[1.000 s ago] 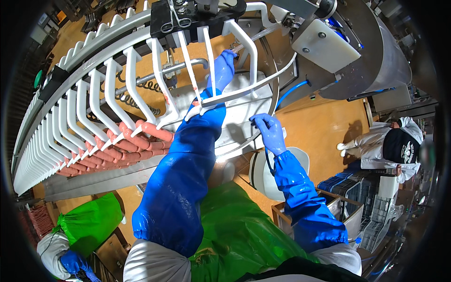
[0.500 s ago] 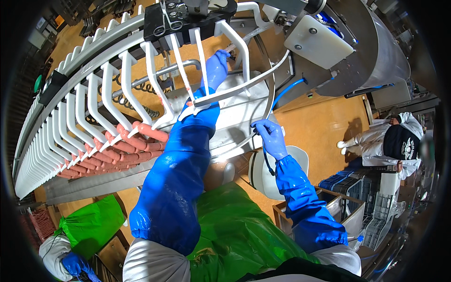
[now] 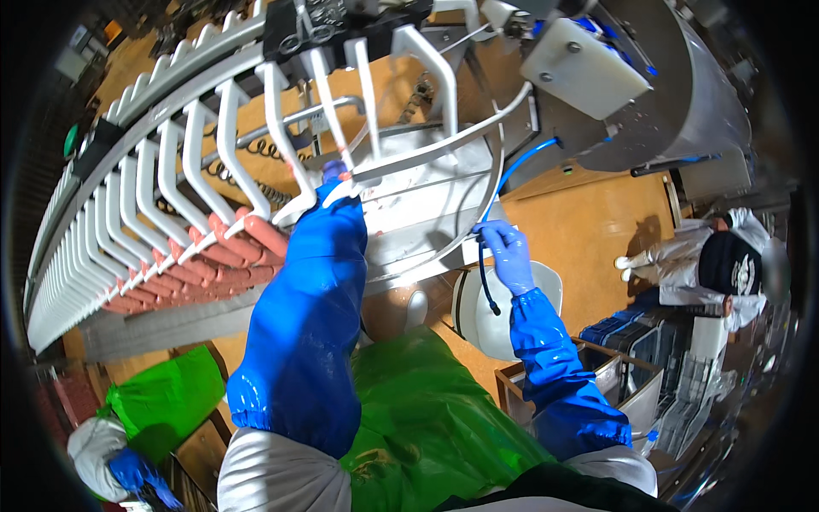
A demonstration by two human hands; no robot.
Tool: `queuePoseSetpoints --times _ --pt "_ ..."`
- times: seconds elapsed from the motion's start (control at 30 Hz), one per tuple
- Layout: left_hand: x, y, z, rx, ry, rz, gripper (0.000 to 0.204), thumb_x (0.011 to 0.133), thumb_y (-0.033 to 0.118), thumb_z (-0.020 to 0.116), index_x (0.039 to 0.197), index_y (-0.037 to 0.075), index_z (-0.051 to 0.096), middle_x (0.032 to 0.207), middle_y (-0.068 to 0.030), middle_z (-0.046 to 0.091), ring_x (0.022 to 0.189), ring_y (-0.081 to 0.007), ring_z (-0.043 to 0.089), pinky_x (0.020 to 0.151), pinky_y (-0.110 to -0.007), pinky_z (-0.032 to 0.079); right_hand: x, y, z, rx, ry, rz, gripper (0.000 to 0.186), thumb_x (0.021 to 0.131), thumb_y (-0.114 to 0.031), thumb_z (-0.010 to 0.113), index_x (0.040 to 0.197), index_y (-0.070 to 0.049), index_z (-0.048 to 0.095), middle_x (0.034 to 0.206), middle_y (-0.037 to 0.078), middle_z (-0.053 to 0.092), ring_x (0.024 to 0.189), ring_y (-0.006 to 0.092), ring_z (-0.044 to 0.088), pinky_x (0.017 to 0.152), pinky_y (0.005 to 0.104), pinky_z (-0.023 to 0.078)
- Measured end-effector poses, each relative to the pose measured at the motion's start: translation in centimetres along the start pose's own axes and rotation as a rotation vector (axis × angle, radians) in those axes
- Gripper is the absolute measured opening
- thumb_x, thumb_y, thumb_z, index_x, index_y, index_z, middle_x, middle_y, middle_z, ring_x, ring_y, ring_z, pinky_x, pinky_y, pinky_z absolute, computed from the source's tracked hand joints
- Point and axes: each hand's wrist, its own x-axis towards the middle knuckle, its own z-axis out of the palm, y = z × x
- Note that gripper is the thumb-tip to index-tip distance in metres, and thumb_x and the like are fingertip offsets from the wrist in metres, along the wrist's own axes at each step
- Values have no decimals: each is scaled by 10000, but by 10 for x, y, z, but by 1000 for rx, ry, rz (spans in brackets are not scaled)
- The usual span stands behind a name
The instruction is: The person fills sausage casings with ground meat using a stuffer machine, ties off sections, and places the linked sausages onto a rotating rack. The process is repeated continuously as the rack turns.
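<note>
Tho partly visible, L grip (image 3: 333, 170) mostly hidden nr wht hook (image 3: 330, 106).

The right grip (image 3: 512, 258) holds a thin black cord (image 3: 484, 277).

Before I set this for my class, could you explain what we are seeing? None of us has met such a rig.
No robot here: a person wears a fisheye camera on the head, looking down, so straight edges bend. The blue-sleeved forearms are the wearer's own. The gloved right hand pinches a thin black cord or tube; the left hand, among the white hooks, is mostly hidden, so what it holds cannot be told. Linked sausages hang from those hooks. Beneath is a metal surface, and scissors lie on the black block at the top.
</note>
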Motion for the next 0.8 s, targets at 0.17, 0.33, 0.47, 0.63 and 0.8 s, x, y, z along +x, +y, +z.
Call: queuePoseSetpoints --times 0.17,0.33,0.47,0.63,0.8 --pt "-65 -77 -39 710 -376 -18 195 885 124 515 1024 9 589 956 -195 644 894 -358 623 761 -404 504 -14 -19 -11 -24 33 -50 206 955 -131 530 988 14 672 896 50 673 780 118 595 701 258 469" --pt "-149 -89 -81 1430 -421 440 209 857 99 544 1033 -6 583 983 -206 630 913 -340 618 776 -388 498 -76 -19 -18 -41 91 -17 201 951 -144 542 994 8 665 905 51 673 791 118 601 699 249 462" --pt "-223 -54 -125 927 -297 426 231 844 71 539 1054 -22 560 1007 -221 600 922 -358 599 792 -404 491 -126 -3 17 -9 113 57 199 952 -159 547 1006 -5 662 939 46 676 801 106 601 703 242 464" --pt "-318 -92 -215 238 -420 -99 204 862 66 494 1041 -5 561 949 -216 580 867 -418 559 805 -473 463 -151 -18 78 15 37 19 215 951 -176 567 1053 -9 655 946 47 678 829 110 609 726 249 480" --pt "-363 -165 -291 157 -347 -615 198 925 145 477 980 -4 597 805 -156 603 750 -269 568 711 -395 459 -143 -64 109 -34 35 -93 190 937 -143 590 1048 -4 657 918 39 657 810 94 591 733 246 477"
